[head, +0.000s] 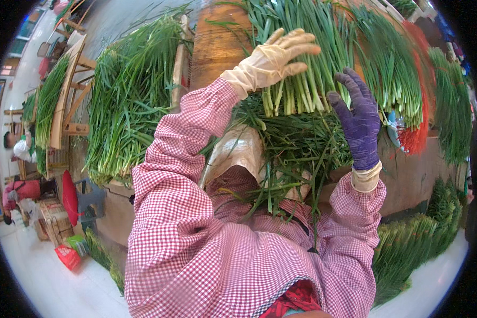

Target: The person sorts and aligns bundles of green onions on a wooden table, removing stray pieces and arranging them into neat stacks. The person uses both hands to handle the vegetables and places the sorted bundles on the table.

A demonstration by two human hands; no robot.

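Note:
A layer of garlic chives (pixel 306 79) lies on the wooden table, pale stem ends toward me and green leaves pointing away. My left hand (pixel 280 55), in a cream rubber glove, is spread flat over these stalks with its fingers apart; whether it presses on them I cannot tell. At their right edge is my right hand (pixel 355 111), in a purple knit glove over a cream one. Its fingers are parted and slightly bent, with nothing held between them. Loose leaf trimmings (pixel 302 139) hang below the stem ends and over my lap.
A crate (pixel 181 71) heaped with chives stands at left. On the right are more chives (pixel 397 75), red ties (pixel 417 131) and upright bundles on the floor (pixel 405 242). A grey stool (pixel 89 198) and a person in pink (pixel 24 192) are farther left.

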